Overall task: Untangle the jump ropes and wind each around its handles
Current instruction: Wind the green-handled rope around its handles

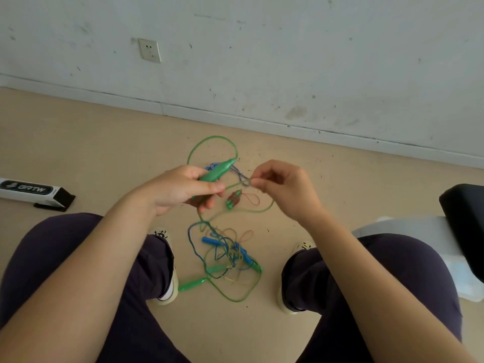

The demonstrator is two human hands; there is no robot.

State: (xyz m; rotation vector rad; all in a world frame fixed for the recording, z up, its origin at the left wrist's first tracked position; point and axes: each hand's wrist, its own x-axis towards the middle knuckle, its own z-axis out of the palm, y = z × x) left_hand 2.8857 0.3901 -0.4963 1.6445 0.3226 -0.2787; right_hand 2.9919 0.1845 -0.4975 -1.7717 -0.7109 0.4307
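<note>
My left hand (180, 189) grips a green jump-rope handle (218, 172) held above the floor. Its thin green rope (213, 138) loops out towards the wall and back. My right hand (282, 188) pinches a blue-and-white braided rope (239, 174) close to the green handle. A small brown and green handle (234, 199) with a thin orange rope hangs or lies just below the hands. On the floor between my feet lies a tangle (227, 255) of green, blue and yellowish ropes with blue handles (212, 241) and a second green handle (192, 283).
I sit with my knees apart over a beige floor. A white wall with a socket (149, 50) stands ahead. A black-and-white box (31, 191) lies at the left. A black object and a white one (461, 218) stand at the right edge.
</note>
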